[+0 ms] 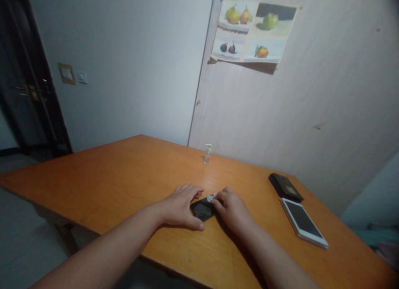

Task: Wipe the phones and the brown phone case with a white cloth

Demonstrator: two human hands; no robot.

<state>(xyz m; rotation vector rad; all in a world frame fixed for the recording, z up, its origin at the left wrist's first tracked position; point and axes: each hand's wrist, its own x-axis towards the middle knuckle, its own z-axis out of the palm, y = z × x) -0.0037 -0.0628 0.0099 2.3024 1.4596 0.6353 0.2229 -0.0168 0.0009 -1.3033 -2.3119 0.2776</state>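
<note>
A black smartphone [202, 209] lies on the wooden table, its dark screen facing up. My left hand [182, 208] curves around the phone's left end, thumb and fingers apart on either side of it. Whether they touch its edges I cannot tell. At the phone's far right part, my right hand [232, 210] is closed, pressing a small white wipe or tissue [211, 197] against the screen. Part of the phone's right end is hidden beneath my right fingers.
Behind my hands stands a small clear pump bottle [206, 155] on the orange-brown table [124, 177]. To the right lie a white tablet [304, 222] and a dark wallet-like case [285, 187]. A wall with a fruit picture [254, 31] borders the table's back.
</note>
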